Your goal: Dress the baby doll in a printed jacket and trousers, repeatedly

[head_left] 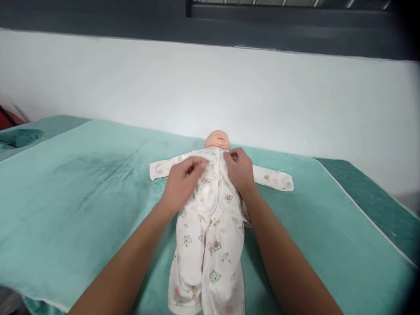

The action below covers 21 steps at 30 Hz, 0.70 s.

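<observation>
A baby doll point(218, 139) lies on its back on a teal blanket point(82, 183), dressed in a white printed romper point(206, 245) with sleeves spread to both sides. My left hand point(183, 181) rests on the doll's chest, fingers pinched on the left front flap of the romper. My right hand point(241, 170) grips the right flap near the collar. Small snap buttons show between my hands.
The blanket covers a wide padded surface; a darker teal layer point(377, 205) shows at the right edge. A white wall point(210, 87) runs behind the doll's head. A folded dark green cloth point(19, 136) lies at the far left.
</observation>
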{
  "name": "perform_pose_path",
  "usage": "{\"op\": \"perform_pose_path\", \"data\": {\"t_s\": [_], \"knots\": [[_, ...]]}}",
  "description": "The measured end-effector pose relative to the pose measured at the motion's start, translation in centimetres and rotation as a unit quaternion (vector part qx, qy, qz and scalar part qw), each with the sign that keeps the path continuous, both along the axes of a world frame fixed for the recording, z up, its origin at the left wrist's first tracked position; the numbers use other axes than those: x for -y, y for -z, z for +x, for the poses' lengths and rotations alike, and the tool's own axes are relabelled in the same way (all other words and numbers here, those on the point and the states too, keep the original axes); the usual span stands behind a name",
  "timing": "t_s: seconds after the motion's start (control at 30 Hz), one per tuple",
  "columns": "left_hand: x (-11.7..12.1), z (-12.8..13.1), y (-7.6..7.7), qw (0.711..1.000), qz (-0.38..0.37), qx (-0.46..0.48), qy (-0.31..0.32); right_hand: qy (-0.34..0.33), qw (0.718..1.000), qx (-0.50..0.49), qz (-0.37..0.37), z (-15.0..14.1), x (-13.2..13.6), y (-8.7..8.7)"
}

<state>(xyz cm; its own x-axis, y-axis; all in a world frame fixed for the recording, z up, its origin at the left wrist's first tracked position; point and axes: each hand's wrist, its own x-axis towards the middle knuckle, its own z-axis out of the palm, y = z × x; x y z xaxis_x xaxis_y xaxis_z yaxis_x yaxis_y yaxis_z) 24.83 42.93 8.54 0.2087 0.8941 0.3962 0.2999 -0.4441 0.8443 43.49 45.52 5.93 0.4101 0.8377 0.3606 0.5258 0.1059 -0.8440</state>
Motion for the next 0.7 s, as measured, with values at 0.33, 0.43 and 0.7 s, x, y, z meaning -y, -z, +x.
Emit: {"op": "perform_pose_path", "data": {"t_s": [0.33, 0.43, 0.7], "knots": [[-9.2, 6.6, -0.4, 0.994, -0.064, -0.080, -0.035, -0.010, 0.980, 0.113, -0.166, 0.2, -2.8, -1.9], [-8.7, 5.7, -0.1, 0.993, -0.065, -0.097, -0.025, -0.026, 0.993, 0.058, -0.099, 0.8, -2.1, -0.8], [-9.3, 5.7, 0.6, 0.993, -0.019, -0.118, -0.021, -0.043, 0.989, -0.140, 0.000, 0.1, -2.9, -0.7]]}}
